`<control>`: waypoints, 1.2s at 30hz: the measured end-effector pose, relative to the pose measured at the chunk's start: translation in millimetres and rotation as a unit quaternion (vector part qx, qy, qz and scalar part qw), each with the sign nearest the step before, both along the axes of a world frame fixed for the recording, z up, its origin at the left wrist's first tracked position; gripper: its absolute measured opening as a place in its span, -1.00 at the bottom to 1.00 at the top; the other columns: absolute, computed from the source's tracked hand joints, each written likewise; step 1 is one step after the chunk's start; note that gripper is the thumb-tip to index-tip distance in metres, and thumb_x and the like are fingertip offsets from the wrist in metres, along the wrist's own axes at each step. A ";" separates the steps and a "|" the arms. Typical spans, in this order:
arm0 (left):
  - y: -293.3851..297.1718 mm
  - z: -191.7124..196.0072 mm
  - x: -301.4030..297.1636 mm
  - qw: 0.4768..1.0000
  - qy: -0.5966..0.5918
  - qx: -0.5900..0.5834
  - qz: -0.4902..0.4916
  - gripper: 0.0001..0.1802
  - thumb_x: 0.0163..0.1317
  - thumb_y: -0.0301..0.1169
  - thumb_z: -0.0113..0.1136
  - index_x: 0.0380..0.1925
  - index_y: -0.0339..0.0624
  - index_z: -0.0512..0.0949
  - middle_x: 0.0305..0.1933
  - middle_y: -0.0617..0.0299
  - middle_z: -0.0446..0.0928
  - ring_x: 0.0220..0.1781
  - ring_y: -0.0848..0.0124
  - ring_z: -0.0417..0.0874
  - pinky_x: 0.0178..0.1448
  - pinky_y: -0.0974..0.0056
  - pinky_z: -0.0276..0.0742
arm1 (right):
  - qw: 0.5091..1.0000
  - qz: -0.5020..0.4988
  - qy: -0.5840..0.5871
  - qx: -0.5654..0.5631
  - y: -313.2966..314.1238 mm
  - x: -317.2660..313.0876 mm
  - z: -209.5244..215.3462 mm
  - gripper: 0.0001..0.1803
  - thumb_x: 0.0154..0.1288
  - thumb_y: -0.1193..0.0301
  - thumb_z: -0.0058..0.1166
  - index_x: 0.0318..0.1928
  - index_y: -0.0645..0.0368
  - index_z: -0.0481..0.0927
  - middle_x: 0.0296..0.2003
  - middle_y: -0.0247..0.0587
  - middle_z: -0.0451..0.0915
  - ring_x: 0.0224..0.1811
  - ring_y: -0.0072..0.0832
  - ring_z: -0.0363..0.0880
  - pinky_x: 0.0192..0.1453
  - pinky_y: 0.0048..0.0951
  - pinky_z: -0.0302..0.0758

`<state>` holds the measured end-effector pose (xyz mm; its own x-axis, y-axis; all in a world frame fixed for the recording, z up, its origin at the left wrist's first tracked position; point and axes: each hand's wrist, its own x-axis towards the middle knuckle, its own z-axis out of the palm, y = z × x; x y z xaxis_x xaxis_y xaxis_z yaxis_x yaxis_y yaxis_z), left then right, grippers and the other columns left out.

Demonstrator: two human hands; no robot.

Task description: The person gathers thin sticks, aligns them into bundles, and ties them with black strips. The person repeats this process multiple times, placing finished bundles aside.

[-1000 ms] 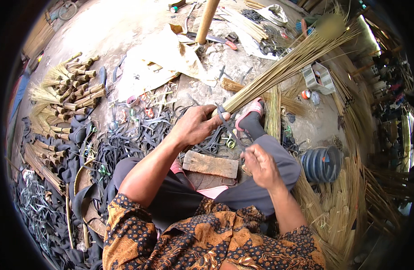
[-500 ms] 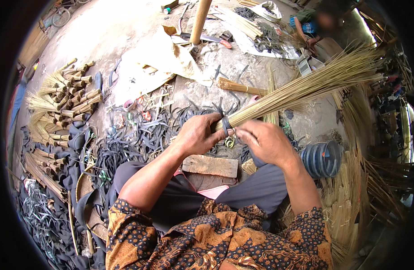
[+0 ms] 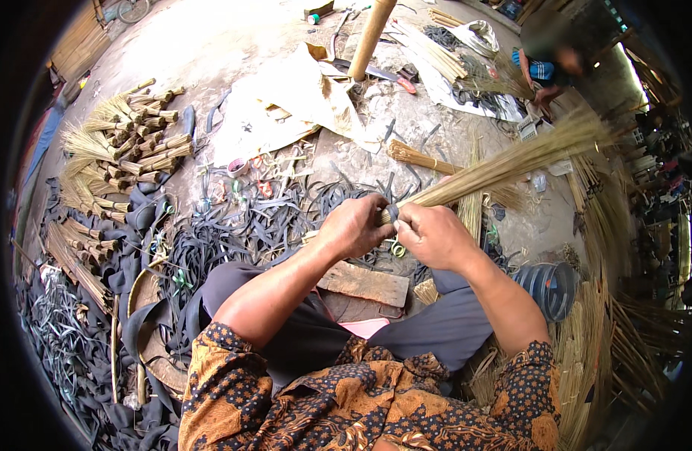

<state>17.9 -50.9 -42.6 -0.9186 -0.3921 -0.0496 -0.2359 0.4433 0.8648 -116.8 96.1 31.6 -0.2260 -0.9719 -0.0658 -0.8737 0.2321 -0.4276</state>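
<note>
A long bundle of thin straw-coloured sticks (image 3: 504, 167) slants up to the right, its brushy end blurred. My left hand (image 3: 355, 227) is closed around the bound end, thumb and fingers on either side of it. A dark rubber strip (image 3: 390, 213) wraps the bundle just beside those fingers. My right hand (image 3: 441, 237) is closed, thumb and fingertips pinched against this strip at the bundle's underside. Small yellow-green rings (image 3: 397, 249) hang or lie just below the hands. Beneath them, a worn wooden block (image 3: 364, 283) lies between my crossed legs.
Dark rubber strips (image 3: 210, 239) litter the ground ahead and left. Short tied stick bundles (image 3: 135, 135) are heaped at far left. A ribbed bluish plastic container (image 3: 547, 289) stands by my right knee, near long loose sticks (image 3: 579, 353). A wooden post (image 3: 371, 39) and another person (image 3: 540, 71) are farther off.
The scene has shifted slightly right in view. The strip's loose end no longer sticks up above the bundle. My right hand has closed in against the binding, and the brushy end has blurred.
</note>
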 end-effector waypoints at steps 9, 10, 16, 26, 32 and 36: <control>1.1 14.6 -10.8 0.873 0.074 0.482 0.009 -0.57 0.29 -0.21 0.54 -0.12 -0.35 0.61 -0.37 0.20 0.67 -0.48 0.53 0.62 -0.41 0.41 0.51 | 0.978 -0.061 -0.085 -0.183 24.6 -4.2 -32.8 -0.88 0.49 0.46 0.13 -0.22 0.20 0.50 -0.44 -0.02 0.55 -0.43 -0.06 0.59 -0.34 -0.12 0.48; 2.5 16.2 -11.2 0.884 0.074 0.462 0.029 -0.58 0.32 -0.20 0.51 -0.11 -0.34 0.60 -0.36 0.21 0.66 -0.49 0.54 0.62 -0.41 0.41 0.51 | 0.962 -0.037 -0.079 -0.258 20.8 2.5 -39.5 -0.86 0.49 0.45 0.16 -0.23 0.18 0.48 -0.46 -0.04 0.53 -0.44 -0.04 0.58 -0.35 -0.13 0.48; 0.3 14.4 -13.4 0.952 0.099 0.281 0.072 -0.60 0.41 -0.17 0.31 -0.08 -0.35 0.58 -0.38 0.19 0.64 -0.42 0.52 0.59 -0.33 0.35 0.52 | 0.927 -0.130 -0.024 -0.350 3.3 22.0 -49.6 -0.82 0.32 0.55 0.29 -0.22 0.19 0.50 -0.39 -0.16 0.50 -0.45 -0.30 0.53 -0.36 -0.25 0.49; 0.6 6.6 -15.1 0.958 0.130 0.238 0.090 -0.61 0.43 -0.17 0.23 -0.10 -0.35 0.55 -0.42 0.18 0.61 -0.42 0.49 0.58 -0.31 0.30 0.52 | 0.900 -0.185 0.072 -0.388 -19.1 36.1 -48.8 -0.74 0.16 0.61 0.32 -0.15 0.20 0.55 -0.29 -0.12 0.48 -0.32 -0.20 0.57 -0.27 -0.20 0.54; 1.6 14.3 -11.6 0.960 0.102 0.257 0.043 -0.65 0.44 -0.20 0.23 -0.10 -0.33 0.55 -0.51 0.27 0.55 -0.52 0.55 0.53 -0.42 0.33 0.45 | 0.911 -0.147 0.206 -0.326 -10.7 15.0 -30.2 -0.79 0.25 0.53 0.28 -0.17 0.16 0.50 -0.27 -0.11 0.48 -0.32 -0.12 0.66 -0.32 -0.18 0.64; -1.7 21.0 -7.5 0.947 0.148 0.284 0.020 -0.72 0.45 -0.30 0.23 -0.03 -0.30 0.54 -0.44 0.34 0.57 -0.47 0.59 0.53 -0.36 0.39 0.47 | 0.923 -0.069 0.182 -0.333 -3.0 -4.8 -24.1 -0.89 0.38 0.49 0.24 -0.19 0.16 0.55 -0.29 -0.19 0.51 -0.38 -0.33 0.69 -0.32 -0.30 0.68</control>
